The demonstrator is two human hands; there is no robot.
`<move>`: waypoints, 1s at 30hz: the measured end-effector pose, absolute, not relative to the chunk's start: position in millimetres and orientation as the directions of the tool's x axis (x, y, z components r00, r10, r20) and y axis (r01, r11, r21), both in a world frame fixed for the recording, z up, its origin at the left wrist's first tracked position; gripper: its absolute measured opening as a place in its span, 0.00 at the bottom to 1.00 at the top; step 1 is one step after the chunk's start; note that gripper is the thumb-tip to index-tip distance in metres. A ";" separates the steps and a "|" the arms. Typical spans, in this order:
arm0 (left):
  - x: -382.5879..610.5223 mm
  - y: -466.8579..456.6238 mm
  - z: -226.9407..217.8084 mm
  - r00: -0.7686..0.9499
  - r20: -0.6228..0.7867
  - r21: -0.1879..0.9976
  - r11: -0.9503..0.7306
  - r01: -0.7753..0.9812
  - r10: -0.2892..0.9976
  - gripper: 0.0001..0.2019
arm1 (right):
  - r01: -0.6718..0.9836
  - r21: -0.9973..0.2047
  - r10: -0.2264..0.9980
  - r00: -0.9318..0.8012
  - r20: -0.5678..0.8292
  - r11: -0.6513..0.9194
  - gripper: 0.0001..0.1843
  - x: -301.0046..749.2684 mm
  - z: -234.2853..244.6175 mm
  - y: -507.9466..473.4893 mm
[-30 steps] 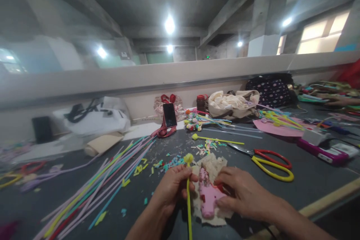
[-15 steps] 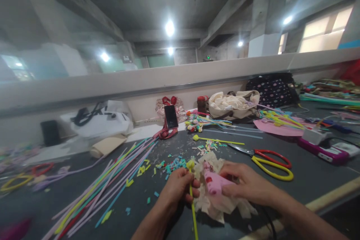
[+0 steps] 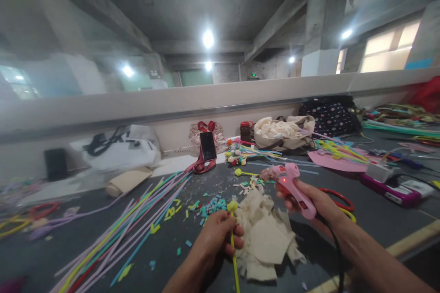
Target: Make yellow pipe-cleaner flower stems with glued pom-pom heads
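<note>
Left hand (image 3: pixel 220 229) pinching yellow stem (image 3: pixel 235 261), long axis running near to far, knob (image 3: pixel 232 206) at far end; right hand (image 3: pixel 318 201) gripping pink glue gun (image 3: pixel 292 185) above bench (image 3: pixel 165 265), nozzle pointing leftward, right of knob, apart.

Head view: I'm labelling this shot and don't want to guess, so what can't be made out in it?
All in the head view:
Scissors: most of the front part is hidden behind the right hand and glue gun.
Far stem: right end hidden behind the glue gun.
Held stem: lower end cut off by the bottom edge.
Cord: cut off by the bottom edge.
Pile at far left: too blurred to tell its pieces apart.
</note>
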State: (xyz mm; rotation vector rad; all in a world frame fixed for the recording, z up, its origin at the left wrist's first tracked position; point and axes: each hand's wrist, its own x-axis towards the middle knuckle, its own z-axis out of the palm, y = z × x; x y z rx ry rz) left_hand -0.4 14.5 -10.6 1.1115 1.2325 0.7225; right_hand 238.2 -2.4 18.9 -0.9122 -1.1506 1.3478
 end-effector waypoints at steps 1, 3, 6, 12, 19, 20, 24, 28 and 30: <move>-0.3 14.8 -11.4 0.231 -0.358 0.933 0.337 0.125 0.905 0.06 | -0.296 -0.954 0.992 -0.093 0.088 0.057 0.20 237.9 20.6 -3.0; 0.3 14.8 -12.4 0.238 -0.355 0.935 0.336 0.116 0.904 0.06 | -0.411 -0.910 0.995 -0.052 0.083 0.054 0.18 237.2 23.9 -4.2; 1.7 12.4 -10.0 0.250 -0.332 0.943 0.319 0.091 0.910 0.07 | -0.507 -0.861 0.996 -0.058 0.073 0.033 0.16 234.8 28.5 -7.5; 0.4 4.9 5.6 0.236 -0.226 0.962 0.255 -0.099 0.945 0.11 | -0.505 -0.863 0.986 -0.154 0.070 -0.017 0.20 226.2 29.4 -21.9; -1.8 4.5 11.4 0.318 -0.296 0.881 0.386 -0.273 0.901 0.07 | -0.109 -0.992 0.945 -0.315 0.088 0.056 0.30 210.0 16.5 -38.0; -1.8 4.3 11.6 0.327 -0.302 0.872 0.398 -0.286 0.896 0.07 | -0.067 -0.994 0.937 -0.335 0.102 0.084 0.30 207.1 15.2 -40.1; -1.8 3.3 11.4 0.361 -0.301 0.838 0.426 -0.343 0.883 0.05 | 0.074 -0.994 0.935 -0.351 0.047 0.077 0.29 199.6 10.2 -44.8; -1.6 1.5 12.1 0.378 -0.290 0.827 0.428 -0.363 0.880 0.04 | 0.188 -0.982 0.954 -0.295 -0.042 0.015 0.29 198.6 7.3 -45.4; -1.4 0.8 12.8 0.381 -0.285 0.829 0.425 -0.363 0.880 0.04 | 0.218 -0.976 0.958 -0.280 -0.053 0.009 0.29 198.1 8.0 -46.7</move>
